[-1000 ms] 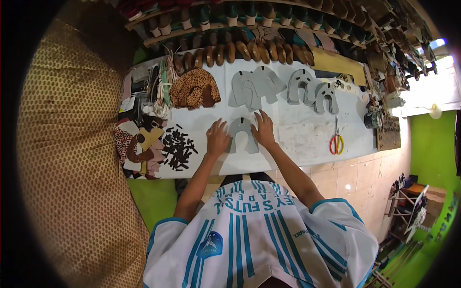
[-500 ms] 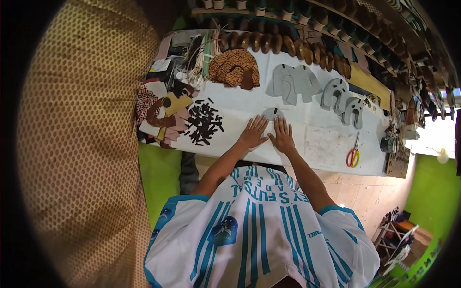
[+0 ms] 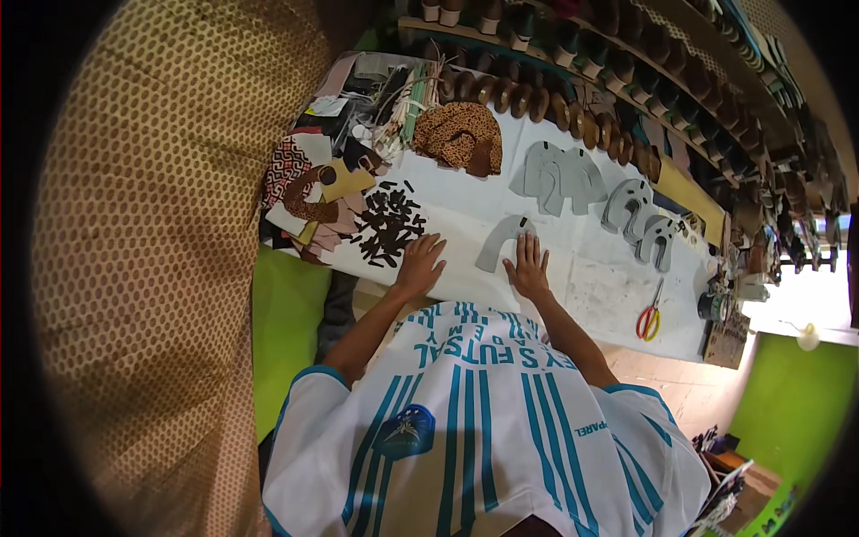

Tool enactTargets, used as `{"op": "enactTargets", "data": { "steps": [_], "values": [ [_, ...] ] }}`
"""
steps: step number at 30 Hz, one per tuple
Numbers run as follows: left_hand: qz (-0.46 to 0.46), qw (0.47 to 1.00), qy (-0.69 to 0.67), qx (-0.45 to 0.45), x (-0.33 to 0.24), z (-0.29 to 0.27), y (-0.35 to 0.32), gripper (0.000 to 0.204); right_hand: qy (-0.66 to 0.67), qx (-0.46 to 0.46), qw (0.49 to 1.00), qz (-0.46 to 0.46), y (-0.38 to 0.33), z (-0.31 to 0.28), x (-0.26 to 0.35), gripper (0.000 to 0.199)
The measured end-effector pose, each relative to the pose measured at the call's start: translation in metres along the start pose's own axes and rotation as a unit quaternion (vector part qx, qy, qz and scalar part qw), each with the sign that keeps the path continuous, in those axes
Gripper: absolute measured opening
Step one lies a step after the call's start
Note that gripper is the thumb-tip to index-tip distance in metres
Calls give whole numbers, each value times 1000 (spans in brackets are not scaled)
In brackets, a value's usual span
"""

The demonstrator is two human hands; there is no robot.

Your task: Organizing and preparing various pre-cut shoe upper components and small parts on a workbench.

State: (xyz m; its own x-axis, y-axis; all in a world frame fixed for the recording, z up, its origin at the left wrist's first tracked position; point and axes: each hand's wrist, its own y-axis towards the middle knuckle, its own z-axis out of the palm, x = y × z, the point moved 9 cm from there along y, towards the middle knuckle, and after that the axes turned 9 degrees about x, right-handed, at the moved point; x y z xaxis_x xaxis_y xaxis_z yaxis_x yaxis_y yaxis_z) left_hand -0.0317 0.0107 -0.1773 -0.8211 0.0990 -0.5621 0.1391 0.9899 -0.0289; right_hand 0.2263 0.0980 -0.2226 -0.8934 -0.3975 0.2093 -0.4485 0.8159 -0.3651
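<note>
A grey arch-shaped shoe upper piece (image 3: pixel 493 246) with a small dark strip on its top lies flat on the white-covered table. My right hand (image 3: pixel 529 272) rests on its right side, fingers stretched out and open. Apart from the piece, my left hand (image 3: pixel 419 270) is open at the near edge of a pile of small dark strips (image 3: pixel 389 224). Its fingers point toward the pile, and nothing shows in its grasp. Further back and to the right lie more grey pieces (image 3: pixel 562 179) with dark strips on their tops.
Leopard-print pieces (image 3: pixel 443 134) are stacked at the back, before a row of brown shoe lasts (image 3: pixel 562 115). Fabric scraps (image 3: pixel 291 170) cover the left end. Scissors with red and yellow handles (image 3: pixel 649 322) lie near the right front. Shelves hold shoes (image 3: pixel 617 76).
My left hand has left the grey piece and moved left to the dark strips. My right hand stays on the piece, which is now more exposed. The view has shifted slightly.
</note>
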Motion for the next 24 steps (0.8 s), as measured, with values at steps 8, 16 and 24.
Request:
{"op": "enactTargets", "data": {
  "steps": [8, 16, 24],
  "values": [
    [-65, 995, 19, -74, 39, -50, 9, 42, -3, -37, 992, -117, 31, -23, 76, 71],
    [-97, 978, 100, -157, 99, -86, 39, 27, 51, 22, 966, -254, 85, -28, 180, 50],
    [-83, 983, 123, -112, 101, -83, 51, 18, 133, 11, 962, -237, 87, -33, 184, 40]
  ]
}}
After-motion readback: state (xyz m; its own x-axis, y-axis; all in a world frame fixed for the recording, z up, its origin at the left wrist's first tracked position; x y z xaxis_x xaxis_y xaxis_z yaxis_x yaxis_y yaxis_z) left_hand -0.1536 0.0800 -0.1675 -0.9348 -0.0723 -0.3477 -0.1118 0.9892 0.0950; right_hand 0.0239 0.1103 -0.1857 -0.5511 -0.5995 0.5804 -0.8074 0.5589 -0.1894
